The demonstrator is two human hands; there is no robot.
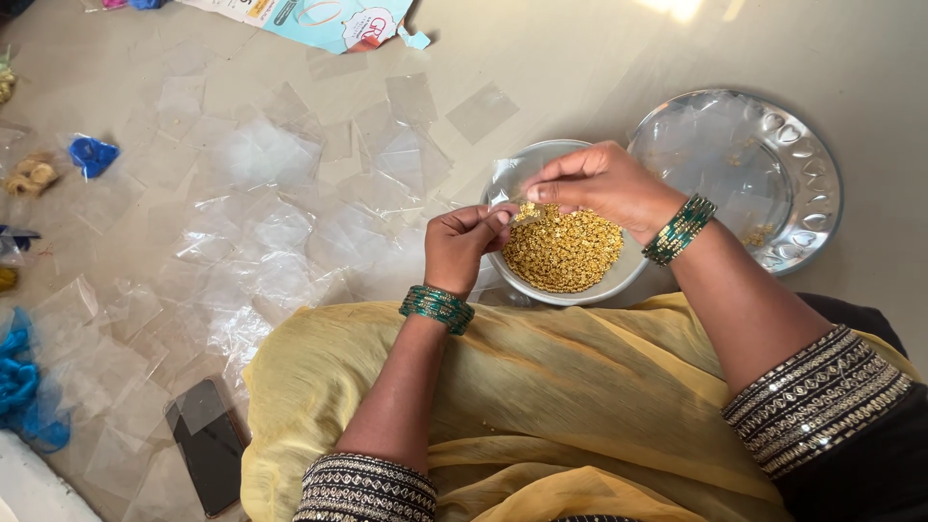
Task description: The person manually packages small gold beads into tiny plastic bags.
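Note:
A steel bowl (619, 275) full of small gold beads (565, 253) sits on the floor in front of my lap. My left hand (462, 244) pinches the edge of a small clear plastic pouch (509, 180) held over the bowl's left rim. My right hand (599, 182) is above the bowl, fingers pinched together at the pouch's mouth, with a few gold beads visible there. Both wrists wear green bangles.
A shiny steel plate (807, 164) with a few stray beads lies right of the bowl. Several clear pouches (261, 213) are scattered across the floor on the left. A dark phone (206, 445) lies near my knee. Blue thread (17, 382) and a printed packet (319, 19) sit at the edges.

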